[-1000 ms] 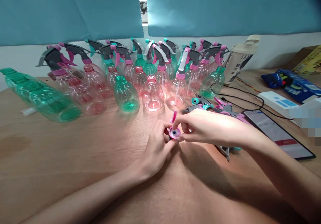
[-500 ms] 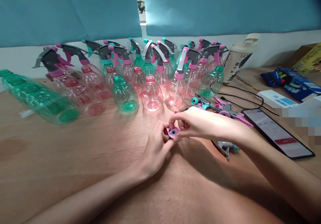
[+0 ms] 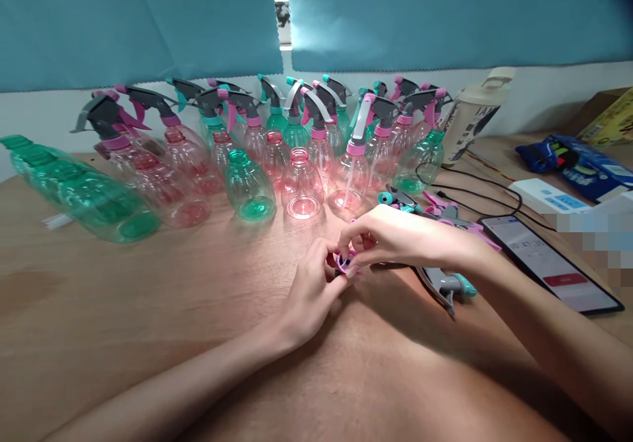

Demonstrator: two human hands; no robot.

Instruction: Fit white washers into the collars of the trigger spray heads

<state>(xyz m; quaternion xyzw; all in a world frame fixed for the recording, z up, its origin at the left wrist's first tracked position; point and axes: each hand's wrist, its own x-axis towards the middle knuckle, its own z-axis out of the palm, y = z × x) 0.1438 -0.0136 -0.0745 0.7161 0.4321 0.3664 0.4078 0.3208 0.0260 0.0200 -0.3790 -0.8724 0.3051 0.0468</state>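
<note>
My left hand (image 3: 312,284) is closed around a trigger spray head (image 3: 345,262), whose pink collar faces up towards me; most of its body is hidden by my fingers. The thumb and fingertips of my right hand (image 3: 378,241) pinch at the collar's opening, and I cannot make out whether a small part is between them. Just beyond the hands stand a clear pink bottle (image 3: 301,188) and a green bottle (image 3: 250,188), both without heads. By my right wrist lies a grey and turquoise spray head (image 3: 445,287).
Several bottles with spray heads (image 3: 316,115) crowd the back. Headless green bottles (image 3: 99,198) lean at the left. On the right are a pile of loose spray heads (image 3: 435,211), a phone (image 3: 548,264), a black cable (image 3: 475,191), a cream tumbler (image 3: 472,115) and a blue packet (image 3: 576,165).
The fingertips of my right hand have moved onto the collar's opening, covering part of it where the dark centre showed before. The view has shifted slightly; my left hand keeps its hold.
</note>
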